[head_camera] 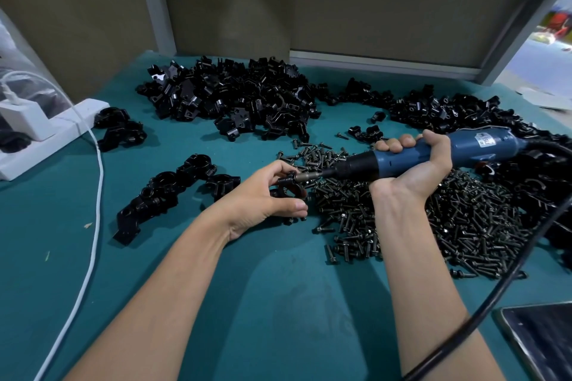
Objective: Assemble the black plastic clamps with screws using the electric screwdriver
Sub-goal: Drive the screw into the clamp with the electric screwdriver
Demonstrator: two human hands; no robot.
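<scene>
Black clamp (289, 185) sat near the centre of the frame, pinched between the curled fingers and thumb of the left hand (266, 195), just above the teal table mat (247, 288). The right hand (414, 164), just right of it, was wrapped around the blue electric screwdriver (483, 145), which lay nearly level and pointed left, its bit tip touching the clamp's upper right side. Whether a screw sat on the bit could not be told. Directly beneath the tool and the right wrist spread a wide heap of loose screws (448, 226), reaching toward the lower right. A large pile of clamp parts (235, 96) filled the upper centre, and a second pile (464, 111) lay at the upper right behind the right hand. A cluster of joined clamps (173, 192) lay just left of the left hand. The screwdriver's black cord (495, 288) looped down across the right forearm. At the left edge sat a white power strip (46, 139) with a white cable (96, 195) trailing downward.
</scene>
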